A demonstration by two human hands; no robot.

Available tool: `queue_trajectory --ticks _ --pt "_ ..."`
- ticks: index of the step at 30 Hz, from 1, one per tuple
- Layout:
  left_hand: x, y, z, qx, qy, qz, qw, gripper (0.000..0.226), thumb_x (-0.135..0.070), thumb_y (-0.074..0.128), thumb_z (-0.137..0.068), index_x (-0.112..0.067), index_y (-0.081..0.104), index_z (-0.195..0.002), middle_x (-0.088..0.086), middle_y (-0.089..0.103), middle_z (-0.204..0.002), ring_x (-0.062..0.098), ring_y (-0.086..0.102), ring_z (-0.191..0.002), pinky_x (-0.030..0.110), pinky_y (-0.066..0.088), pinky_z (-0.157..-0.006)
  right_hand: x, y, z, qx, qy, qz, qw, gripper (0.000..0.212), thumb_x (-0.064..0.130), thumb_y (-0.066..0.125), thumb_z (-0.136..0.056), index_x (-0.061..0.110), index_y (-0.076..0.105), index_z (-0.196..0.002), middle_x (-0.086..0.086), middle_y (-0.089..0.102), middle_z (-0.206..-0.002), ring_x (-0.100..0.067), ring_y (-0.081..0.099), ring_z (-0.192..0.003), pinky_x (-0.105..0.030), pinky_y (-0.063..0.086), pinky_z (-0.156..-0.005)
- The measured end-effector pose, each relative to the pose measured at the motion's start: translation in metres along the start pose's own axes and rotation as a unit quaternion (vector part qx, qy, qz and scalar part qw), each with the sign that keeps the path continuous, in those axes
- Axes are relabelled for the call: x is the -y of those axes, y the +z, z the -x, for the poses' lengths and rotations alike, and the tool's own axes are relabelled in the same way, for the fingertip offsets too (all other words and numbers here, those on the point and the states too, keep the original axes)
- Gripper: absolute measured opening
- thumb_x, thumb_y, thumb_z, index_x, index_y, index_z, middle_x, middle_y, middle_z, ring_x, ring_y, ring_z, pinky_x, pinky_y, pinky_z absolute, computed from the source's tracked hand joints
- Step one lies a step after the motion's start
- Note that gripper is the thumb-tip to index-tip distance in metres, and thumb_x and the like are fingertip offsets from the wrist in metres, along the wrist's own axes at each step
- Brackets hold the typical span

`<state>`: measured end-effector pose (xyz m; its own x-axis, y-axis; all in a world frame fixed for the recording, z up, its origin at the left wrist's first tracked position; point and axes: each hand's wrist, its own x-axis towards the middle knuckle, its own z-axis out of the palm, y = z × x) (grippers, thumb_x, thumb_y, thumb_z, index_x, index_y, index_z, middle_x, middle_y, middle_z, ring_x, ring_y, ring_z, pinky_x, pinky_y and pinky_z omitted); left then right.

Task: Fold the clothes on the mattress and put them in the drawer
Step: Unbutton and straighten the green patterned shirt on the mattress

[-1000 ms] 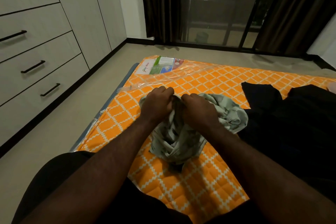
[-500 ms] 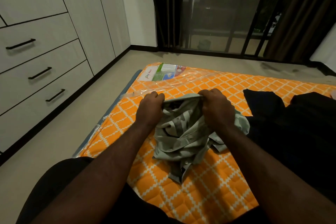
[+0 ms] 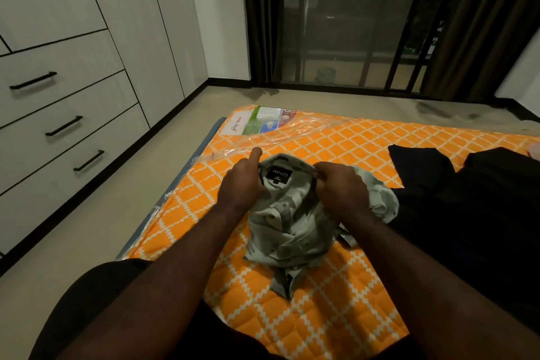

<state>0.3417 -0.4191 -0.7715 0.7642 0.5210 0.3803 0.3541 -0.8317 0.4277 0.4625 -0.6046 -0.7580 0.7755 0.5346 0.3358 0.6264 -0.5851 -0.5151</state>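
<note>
A crumpled pale green patterned shirt (image 3: 292, 222) lies on the orange diamond-quilted mattress (image 3: 336, 316), collar up, with a black neck label showing. My left hand (image 3: 241, 181) grips the collar's left side, its forefinger sticking out. My right hand (image 3: 340, 187) pinches the collar's right side. Dark clothes (image 3: 467, 213) lie in a heap on the mattress to the right. Three shut drawers (image 3: 67, 114) with black handles sit in the white wardrobe at the left.
Clear plastic wrapping (image 3: 277, 134) with a printed label covers the mattress's far left corner. Beige floor (image 3: 87, 228) runs between mattress and wardrobe. A glass door with dark curtains (image 3: 350, 23) stands behind. My dark-clothed knee (image 3: 96, 301) is at the lower left.
My hands have lifted and spread the shirt's collar apart, so the neck label now shows. The view has tilted upward.
</note>
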Motion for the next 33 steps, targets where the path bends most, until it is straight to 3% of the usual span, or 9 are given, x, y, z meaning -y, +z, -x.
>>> queue_trajectory --ticks 4,9,12,15,19,23,25,29,33 --pt "-0.004 0.003 -0.001 0.08 0.096 0.003 0.992 0.054 -0.012 0.06 -0.092 -0.04 0.043 -0.136 0.008 0.056 -0.098 0.031 0.057 -0.082 0.043 0.052 -0.066 -0.002 0.003 -0.002 -0.004 0.017 -0.028 0.999 0.017 0.028 0.055 -0.098 0.024 0.071 -0.095 0.002 0.068 -0.081 -0.023 0.061 -0.073 -0.035 0.051 -0.062" --pt "-0.015 0.008 0.001 0.086 0.16 -0.015 0.983 0.033 -0.015 0.062 -0.089 -0.02 0.06 -0.122 0.007 0.055 -0.102 0.03 0.058 -0.083 0.043 0.051 -0.064 -0.003 0.015 -0.006 0.017 -0.015 -0.035 0.999 0.017 0.035 0.057 -0.1 0.021 0.065 -0.104 -0.002 0.068 -0.087 -0.026 0.063 -0.08 -0.041 0.054 -0.069" --pt "-0.016 0.009 0.001 0.062 0.162 0.025 0.985 0.031 -0.014 0.061 -0.089 -0.014 0.058 -0.119 0.007 0.056 -0.107 0.028 0.057 -0.086 0.046 0.051 -0.066 0.001 0.021 -0.003 0.074 -0.041 -0.046 0.995 0.034 0.045 0.064 -0.094 0.022 0.058 -0.118 -0.004 0.069 -0.093 -0.026 0.065 -0.083 -0.038 0.051 -0.066" --pt "-0.013 0.009 0.001 0.056 0.147 0.066 0.985 0.042 -0.013 0.07 -0.081 -0.017 0.057 -0.121 0.002 0.055 -0.111 0.024 0.057 -0.093 0.042 0.05 -0.07 0.005 0.026 0.003 0.138 -0.051 -0.041 0.988 0.059 0.064 0.072 -0.08 0.025 0.049 -0.119 0.0 0.067 -0.093 -0.023 0.064 -0.08 -0.043 0.055 -0.066" --pt "-0.017 0.009 0.005 0.066 0.158 0.14 0.975 0.061 -0.014 0.078 -0.076 -0.021 0.056 -0.132 -0.002 0.058 -0.127 0.017 0.058 -0.108 0.032 0.051 -0.079 0.006 0.039 0.013 0.197 -0.046 -0.078 0.976 0.073 0.06 0.079 -0.068 0.025 0.044 -0.121 0.002 0.068 -0.1 -0.021 0.065 -0.086 -0.041 0.054 -0.069" --pt "-0.03 0.005 0.009 0.101 0.186 0.108 0.971 0.068 -0.011 0.076 -0.079 -0.022 0.052 -0.141 -0.001 0.053 -0.144 0.02 0.053 -0.128 0.033 0.052 -0.088 0.003 0.043 0.016 0.173 -0.054 -0.052 0.982 0.062 0.029 0.069 -0.081 0.022 0.036 -0.134 -0.001 0.064 -0.086 -0.027 0.066 -0.076 -0.038 0.048 -0.055" --pt "-0.037 -0.004 0.007 0.104 0.208 0.058 0.971 0.068 -0.011 0.073 -0.081 -0.023 0.049 -0.144 0.0 0.051 -0.146 0.025 0.056 -0.125 0.037 0.056 -0.082 0.007 0.032 0.011 0.142 -0.05 -0.045 0.988 0.06 0.024 0.064 -0.083 0.022 0.037 -0.137 0.0 0.062 -0.08 -0.025 0.063 -0.069 -0.033 0.041 -0.05" --pt "-0.051 -0.034 -0.011 0.055 0.206 -0.062 0.975 0.069 -0.027 0.069 -0.086 -0.027 0.043 -0.15 -0.001 0.047 -0.151 0.033 0.061 -0.114 0.039 0.053 -0.078 0.022 -0.007 -0.008 0.069 -0.071 -0.01 0.995 0.04 0.03 0.061 -0.088 0.026 0.047 -0.125 -0.006 0.068 -0.094 -0.033 0.066 -0.082 -0.036 0.045 -0.058" --pt "-0.073 -0.094 -0.034 0.021 0.198 -0.098 0.975 0.071 -0.028 0.062 -0.093 -0.032 0.032 -0.158 -0.002 0.035 -0.162 0.032 0.051 -0.132 0.04 0.048 -0.094 0.047 -0.058 -0.034 -0.001 -0.08 0.016 0.997 0.04 0.043 0.061 -0.085 0.034 0.048 -0.121 -0.009 0.07 -0.107 -0.038 0.066 -0.095 -0.042 0.053 -0.072"
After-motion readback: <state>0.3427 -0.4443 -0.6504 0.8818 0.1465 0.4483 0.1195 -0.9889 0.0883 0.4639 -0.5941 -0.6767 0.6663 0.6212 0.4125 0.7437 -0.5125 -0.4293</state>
